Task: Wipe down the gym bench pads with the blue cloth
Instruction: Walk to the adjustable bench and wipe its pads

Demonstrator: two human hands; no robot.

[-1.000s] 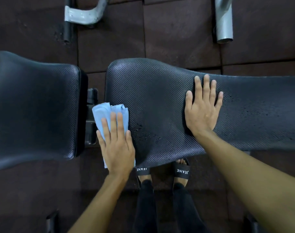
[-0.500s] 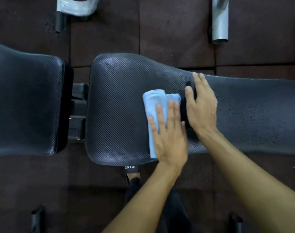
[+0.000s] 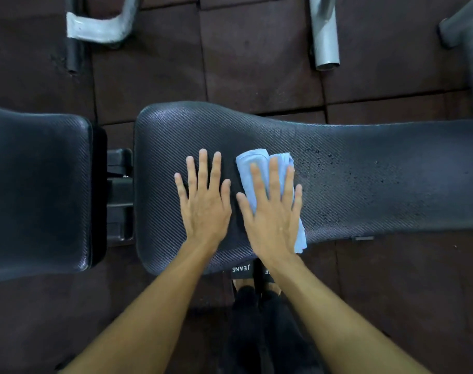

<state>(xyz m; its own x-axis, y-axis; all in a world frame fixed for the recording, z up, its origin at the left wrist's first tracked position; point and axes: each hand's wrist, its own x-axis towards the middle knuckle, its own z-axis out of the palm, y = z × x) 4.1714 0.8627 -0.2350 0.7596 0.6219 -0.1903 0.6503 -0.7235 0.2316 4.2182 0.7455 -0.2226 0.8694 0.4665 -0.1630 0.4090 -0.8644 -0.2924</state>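
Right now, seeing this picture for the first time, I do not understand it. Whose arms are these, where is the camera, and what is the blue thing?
There is no machine here: these are a person's two bare arms. The camera sits on the person's head and looks down, so the arms enter from the bottom edge. Under them is a black gym bench with two pads: a long pad and a second pad to its left, with a gap between them. The left hand lies flat and empty on the long pad. The right hand presses flat on a folded blue cloth without clutching it. To the right of the cloth, the pad shows dark specks. Grey metal legs stand on the floor beyond.
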